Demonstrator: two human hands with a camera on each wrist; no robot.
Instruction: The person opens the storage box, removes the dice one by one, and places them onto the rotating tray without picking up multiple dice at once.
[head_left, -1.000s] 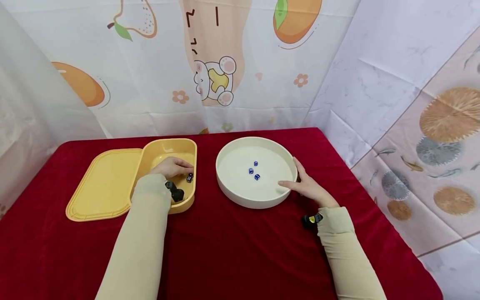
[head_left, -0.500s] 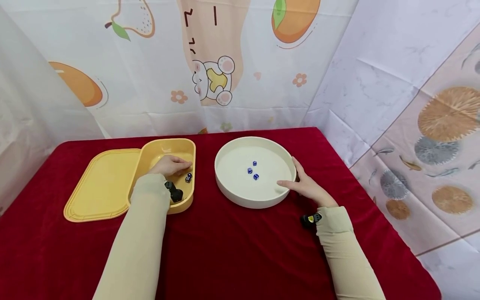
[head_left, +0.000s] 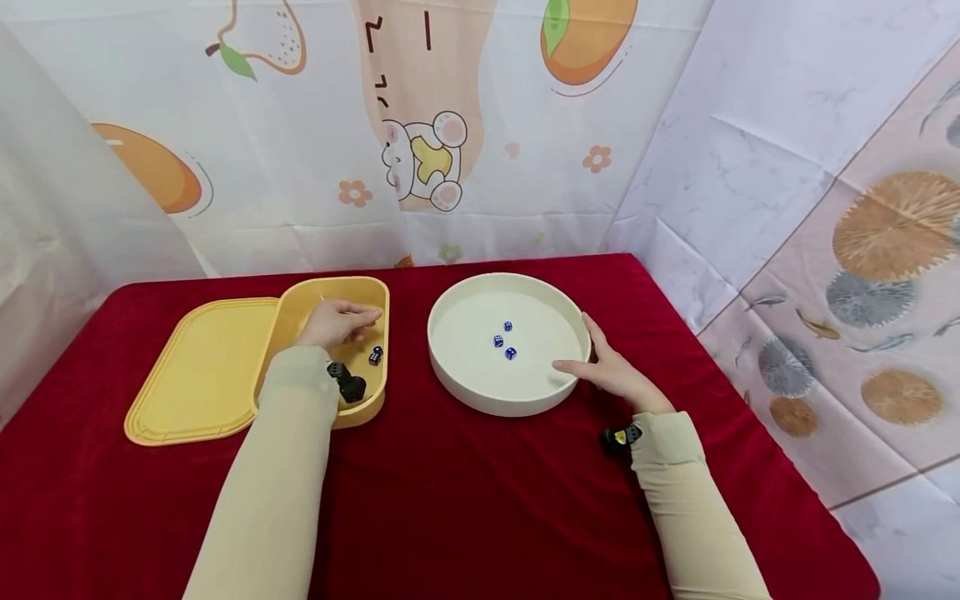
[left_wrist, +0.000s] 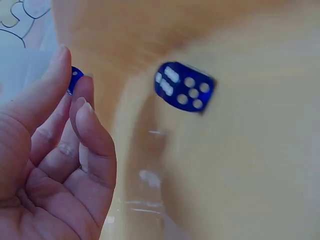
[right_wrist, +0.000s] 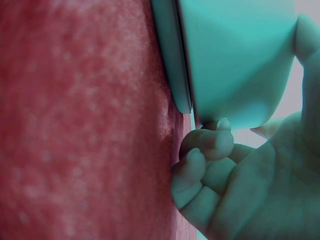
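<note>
My left hand [head_left: 336, 323] is over the yellow box [head_left: 387, 375], pinching a blue die [left_wrist: 75, 80] between thumb and fingertips. In the head view the fingers hide that die. Below and in front of the hand, another blue die [left_wrist: 187, 89] with white dots lies on the box floor. To the right, my right hand [head_left: 617, 372] grips the rim of a round white tray [head_left: 472, 392], thumb over the inside and other fingers against the outer wall. Inside the tray lie three blue dice, among them a near one [head_left: 511, 353] and a far one [head_left: 507, 327].
A yellow lid [head_left: 198, 367] lies flat to the left, against the box. Everything stands on a table with a dark red cloth [head_left: 480, 500]. A printed curtain [head_left: 300, 183] hangs close behind the far table edge.
My left hand has shifted back and up inside the box, away from the die on its floor. The right hand keeps its place on the tray rim.
</note>
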